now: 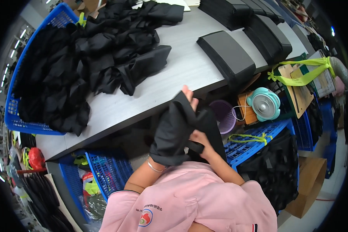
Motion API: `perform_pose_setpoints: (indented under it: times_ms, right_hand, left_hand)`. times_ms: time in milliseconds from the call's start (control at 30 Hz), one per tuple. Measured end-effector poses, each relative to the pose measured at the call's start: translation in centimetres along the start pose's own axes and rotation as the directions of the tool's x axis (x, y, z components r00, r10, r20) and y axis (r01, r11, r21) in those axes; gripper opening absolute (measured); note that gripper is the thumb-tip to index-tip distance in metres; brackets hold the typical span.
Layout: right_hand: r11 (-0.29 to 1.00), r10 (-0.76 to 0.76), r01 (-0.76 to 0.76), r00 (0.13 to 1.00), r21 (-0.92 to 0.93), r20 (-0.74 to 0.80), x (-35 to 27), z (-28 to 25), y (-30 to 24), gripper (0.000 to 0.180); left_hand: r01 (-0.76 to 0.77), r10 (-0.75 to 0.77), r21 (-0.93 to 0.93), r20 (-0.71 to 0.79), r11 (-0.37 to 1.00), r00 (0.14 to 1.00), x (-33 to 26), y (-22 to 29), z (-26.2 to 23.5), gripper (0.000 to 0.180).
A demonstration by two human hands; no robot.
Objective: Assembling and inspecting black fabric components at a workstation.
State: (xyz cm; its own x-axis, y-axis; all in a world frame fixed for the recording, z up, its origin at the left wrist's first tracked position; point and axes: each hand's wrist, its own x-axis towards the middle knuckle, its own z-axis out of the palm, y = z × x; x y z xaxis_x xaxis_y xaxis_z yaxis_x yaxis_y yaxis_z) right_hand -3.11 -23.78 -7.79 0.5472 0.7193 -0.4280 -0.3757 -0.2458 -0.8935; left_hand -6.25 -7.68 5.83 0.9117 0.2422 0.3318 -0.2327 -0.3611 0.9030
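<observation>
A black fabric piece (169,129) covers my left forearm like a sleeve, from near the wrist bangle up to the fingers. Out of its far end poke the fingertips of my left hand (188,96), stretched out and slightly apart. The rest of that hand is hidden under the cloth. My right hand (200,140) is closed beside it, pinching an edge of the same fabric near my lap. A large loose heap of black fabric pieces (104,50) spills from a blue plastic basket (34,125) onto the white table (143,102).
Neat stacks of flat black pieces (230,52) stand on the table's right. Below them are a purple bin (222,116) and a teal fan (264,104). Blue crates (114,170) stand at my left, and another blue crate (236,150) with black goods is at my right, by a cardboard box (307,189).
</observation>
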Motion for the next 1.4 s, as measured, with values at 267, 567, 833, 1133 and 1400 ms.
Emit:
perform_pose_setpoints:
  times_ms: [267,567,833,1133,1400]
  right_hand:
    - [0.603,-0.742,0.508,0.640,-0.615,-0.199,-6.4,0.5,-13.1,0.040]
    - [0.757,-0.433,0.546,0.831,0.359,-0.351,-5.4,-1.9,-11.3,0.023]
    - [0.583,-0.771,0.594,0.620,-0.555,-0.146,-8.8,4.8,-12.7,0.013]
    - [0.810,-0.545,0.586,0.768,0.026,-0.336,-8.8,-0.2,-10.3,0.018]
    - [0.753,-0.622,0.558,0.777,-0.350,-0.101,-9.9,6.2,-8.0,0.014]
  left_hand:
    - [0.331,-0.348,-0.154,-0.100,0.931,0.932,-3.1,3.5,-0.1,0.066]
    - [0.340,-0.347,-0.121,-0.047,0.933,0.937,-5.0,0.2,-1.2,0.053]
    - [0.130,-0.068,0.500,-0.141,0.856,0.988,-7.8,7.0,-0.4,0.048]
    - [0.029,0.021,0.346,-0.140,0.938,0.990,-13.1,6.6,-4.6,0.049]
    - [0.026,0.003,0.208,-0.138,0.978,0.990,-13.1,7.0,-0.4,0.050]
